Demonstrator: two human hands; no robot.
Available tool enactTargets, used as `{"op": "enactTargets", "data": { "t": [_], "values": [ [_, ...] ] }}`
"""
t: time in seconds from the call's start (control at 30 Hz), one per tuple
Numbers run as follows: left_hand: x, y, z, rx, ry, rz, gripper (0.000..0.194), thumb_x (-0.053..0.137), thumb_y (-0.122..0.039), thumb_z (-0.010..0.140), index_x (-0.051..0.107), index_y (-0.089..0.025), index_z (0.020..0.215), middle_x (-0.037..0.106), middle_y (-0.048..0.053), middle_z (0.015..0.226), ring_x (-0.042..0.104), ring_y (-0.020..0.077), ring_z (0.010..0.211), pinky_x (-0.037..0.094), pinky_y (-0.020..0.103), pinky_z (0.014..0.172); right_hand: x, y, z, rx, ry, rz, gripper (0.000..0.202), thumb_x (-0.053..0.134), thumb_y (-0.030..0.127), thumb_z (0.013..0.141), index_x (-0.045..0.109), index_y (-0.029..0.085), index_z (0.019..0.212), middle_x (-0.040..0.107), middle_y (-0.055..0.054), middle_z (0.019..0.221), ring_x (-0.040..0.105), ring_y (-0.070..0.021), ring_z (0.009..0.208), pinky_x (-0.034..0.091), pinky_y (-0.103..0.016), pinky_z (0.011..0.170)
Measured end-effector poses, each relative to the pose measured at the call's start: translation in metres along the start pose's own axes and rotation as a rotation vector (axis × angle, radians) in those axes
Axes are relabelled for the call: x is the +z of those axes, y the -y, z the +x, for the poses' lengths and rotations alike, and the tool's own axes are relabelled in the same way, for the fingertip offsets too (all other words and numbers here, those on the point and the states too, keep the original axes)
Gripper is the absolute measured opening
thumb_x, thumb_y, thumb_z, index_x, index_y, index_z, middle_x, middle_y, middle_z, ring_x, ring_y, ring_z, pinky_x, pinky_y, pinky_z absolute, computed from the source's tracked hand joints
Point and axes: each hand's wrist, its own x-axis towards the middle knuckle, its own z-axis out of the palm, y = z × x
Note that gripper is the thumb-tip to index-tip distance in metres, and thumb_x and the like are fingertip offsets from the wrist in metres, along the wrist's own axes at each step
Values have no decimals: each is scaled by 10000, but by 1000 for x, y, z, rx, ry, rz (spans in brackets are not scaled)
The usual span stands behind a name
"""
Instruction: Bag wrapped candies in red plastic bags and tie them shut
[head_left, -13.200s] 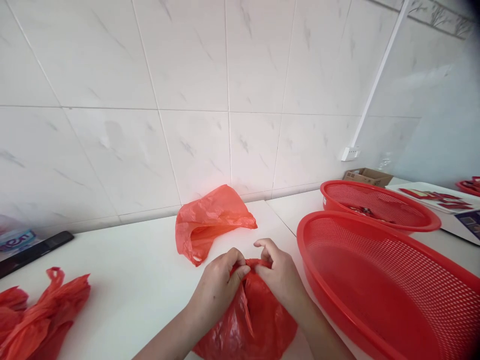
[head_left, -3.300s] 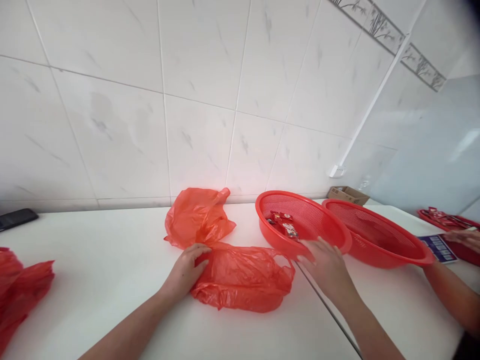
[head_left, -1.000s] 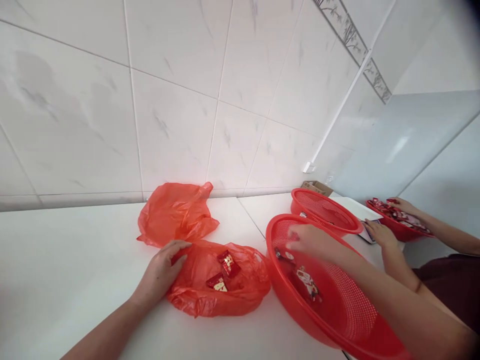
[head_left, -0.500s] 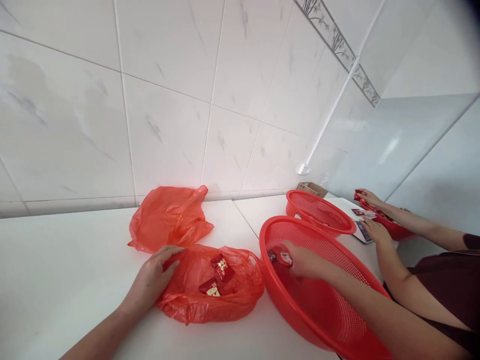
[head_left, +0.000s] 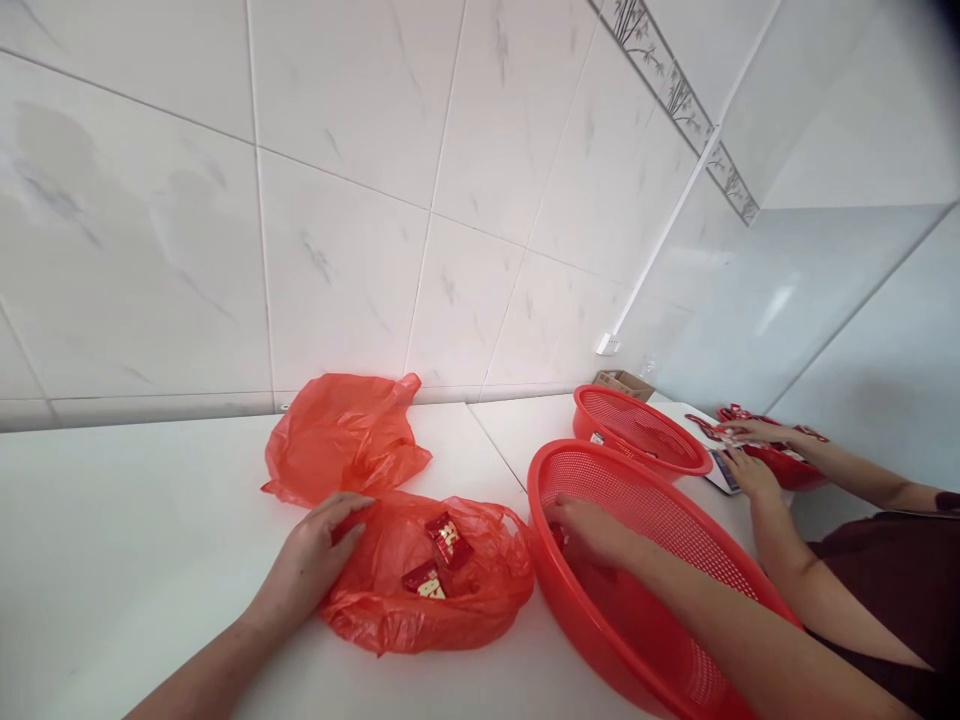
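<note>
My left hand (head_left: 311, 555) grips the left edge of a red plastic bag (head_left: 420, 630), thumb and fingers curled at its rim. Inside the open bag lie two small red packets with gold print, one packet (head_left: 450, 540) behind the other packet (head_left: 425, 580). My right hand (head_left: 589, 528) reaches down into a large red perforated basket (head_left: 574, 625) to the right of the bag. Its fingers are curled downward near the basket's left wall, and a bit of dark red shows beneath them. What they hold is mostly hidden.
Another red plastic bag (head_left: 341, 435) lies crumpled behind. A smaller red basket (head_left: 679, 465) and a cardboard box (head_left: 624, 383) stand toward the wall. On the right, a co-worker's hands (head_left: 754, 475) work over a scale (head_left: 724, 475) beside a red container (head_left: 787, 470) of red packets.
My right hand has turned and lowered in the basket, so the packets seen at its fingers are now covered. The co-worker's far hand came down toward the scale. My left hand stays put.
</note>
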Motion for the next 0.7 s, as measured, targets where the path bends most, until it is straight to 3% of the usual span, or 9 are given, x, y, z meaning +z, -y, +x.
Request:
{"op": "enactTargets", "data": {
  "t": [0.1, 0.2, 0.33, 0.53, 0.63, 0.7],
  "values": [
    [0, 0, -1, -4, 7, 4, 267, 472, -279, 825, 637, -256, 1034, 645, 29, 1143, 616, 221, 1024, 508, 320, 870, -22, 0, 1, 48, -105, -20, 223, 534, 44, 637, 644, 189, 766, 591, -38, 826, 547, -141, 653, 380, -248, 578],
    [0, 0, -1, 4, 0, 8, 270, 471, -279, 827, 635, -257, 1041, 645, 27, 1138, 616, 220, 1022, 507, 321, 872, -54, 16, 1, 67, -258, -18, 294, 485, 64, 681, 610, 200, 910, 566, -51, 970, 550, -153, 759, 399, -254, 628],
    [0, 0, -1, -2, 5, 19, 291, 462, -269, 827, 620, -265, 1072, 637, 14, 1144, 603, 211, 1038, 505, 326, 880, -80, 64, 1, -145, -328, 92, 318, 508, 99, 691, 598, 238, 962, 531, -20, 1017, 546, -137, 815, 422, -238, 684],
    [0, -2, -2, 3, -1, -2, 326, 433, -248, 819, 621, -247, 1085, 629, 35, 1148, 602, 222, 1040, 515, 345, 865, -51, 128, 21, -456, -90, 56, 352, 641, 177, 637, 629, 247, 982, 524, -15, 1013, 537, -132, 752, 410, -236, 638],
    [0, -3, -2, 21, -16, -8, 323, 436, -256, 827, 614, -243, 1096, 615, 39, 1171, 584, 221, 1068, 500, 355, 896, -40, 137, 31, -546, 11, 59, 521, 732, 301, 586, 602, 268, 1090, 534, -33, 1086, 552, -186, 838, 420, -274, 676],
    [1, -4, -2, 38, -25, -14, 321, 436, -257, 832, 610, -234, 1101, 609, 47, 1176, 577, 223, 1078, 489, 367, 918, -39, 134, 32, -512, -43, 113, 630, 763, 361, 557, 580, 282, 1155, 564, -43, 1081, 560, -216, 860, 424, -315, 712]
  ]
}}
